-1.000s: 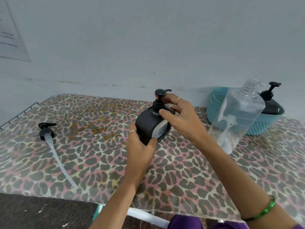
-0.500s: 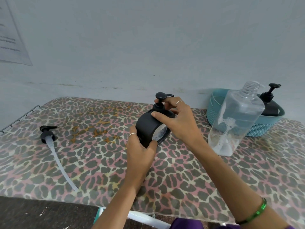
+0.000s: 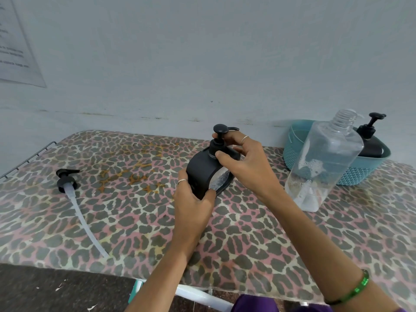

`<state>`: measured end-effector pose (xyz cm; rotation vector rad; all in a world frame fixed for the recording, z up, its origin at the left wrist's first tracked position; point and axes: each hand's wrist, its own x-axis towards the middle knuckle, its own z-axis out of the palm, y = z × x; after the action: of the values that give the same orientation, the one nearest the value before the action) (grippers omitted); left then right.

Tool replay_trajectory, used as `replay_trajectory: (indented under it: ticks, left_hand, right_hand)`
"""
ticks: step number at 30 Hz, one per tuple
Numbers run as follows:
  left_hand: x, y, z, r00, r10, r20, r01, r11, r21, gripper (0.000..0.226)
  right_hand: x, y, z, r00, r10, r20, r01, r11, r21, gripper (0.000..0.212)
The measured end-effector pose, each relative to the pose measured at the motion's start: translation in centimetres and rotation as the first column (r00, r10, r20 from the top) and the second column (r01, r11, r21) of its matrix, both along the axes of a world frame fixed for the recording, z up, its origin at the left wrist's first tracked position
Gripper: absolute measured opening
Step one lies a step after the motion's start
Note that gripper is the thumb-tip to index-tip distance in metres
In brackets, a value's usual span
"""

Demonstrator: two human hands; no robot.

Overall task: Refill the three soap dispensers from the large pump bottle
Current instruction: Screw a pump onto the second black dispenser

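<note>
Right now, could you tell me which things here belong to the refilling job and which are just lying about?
Part of the job:
- black dispenser, held by left hand and right hand
- large clear bottle, uncapped
- its removed pump
- second dispenser in the teal basket

Lying about:
- wall paper notice

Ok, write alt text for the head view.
Over a leopard-print table, the left hand grips a black soap dispenser while the right hand pinches its pump collar. A nearly empty clear bottle stands uncapped beside a teal basket; its pump lies far left.
</note>
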<state>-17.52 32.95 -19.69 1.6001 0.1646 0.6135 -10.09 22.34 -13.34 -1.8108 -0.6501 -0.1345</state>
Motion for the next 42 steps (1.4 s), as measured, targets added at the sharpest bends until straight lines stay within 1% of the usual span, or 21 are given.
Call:
replay_trajectory:
  ticks: [3,7,11,15,22,28,33,37,42]
  left_hand:
    - [0.09,0.08,-0.05,1.0,0.002,0.004,-0.002,1.0,0.0,0.054]
    - [-0.07,0.07,-0.01,1.0,0.013,0.012,-0.014,1.0,0.02,0.065]
    - [-0.12,0.01,-0.14,1.0,0.01,0.012,-0.01,1.0,0.022,0.065]
    - [-0.02,-0.02,0.03,1.0,0.008,0.009,-0.008,1.0,0.019,0.062]
    - [-0.06,-0.01,0.04,1.0,0.011,0.015,-0.011,1.0,0.013,0.061]
    - [-0.07,-0.04,0.05,1.0,0.012,0.012,-0.012,1.0,0.014,0.065]
    - [-0.03,-0.06,-0.08,0.999,0.028,0.018,-0.028,1.0,0.013,0.06]
    - [-0.06,-0.06,-0.04,1.0,0.02,0.02,-0.021,0.999,0.027,0.058]
    - [0.07,0.01,-0.11,1.0,0.02,0.003,-0.02,1.0,0.016,0.058]
  right_hand:
    - [0.14,0.12,0.03,1.0,-0.02,0.018,0.02,1.0,0.015,0.035]
    - [0.05,0.35,0.0,0.998,-0.041,0.039,0.041,0.999,0.002,0.035]
    - [-0.14,0.31,-0.21,0.998,-0.051,0.037,0.051,0.999,0.003,0.033]
    - [-0.21,0.02,-0.15,1.0,-0.018,0.006,0.018,1.0,-0.004,0.038]
    - [-0.1,0.16,-0.17,0.999,0.002,0.038,-0.002,1.0,-0.003,0.036]
    - [-0.03,0.43,-0.23,0.997,-0.065,0.046,0.066,0.998,-0.005,0.038]
    - [-0.36,0.69,-0.17,0.994,-0.107,0.034,0.107,0.994,-0.002,0.039]
    - [-0.57,0.32,0.0,0.997,-0.076,0.025,0.076,0.997,-0.009,0.035]
    - [-0.46,-0.09,0.34,0.999,0.007,-0.043,-0.007,1.0,0.009,0.039]
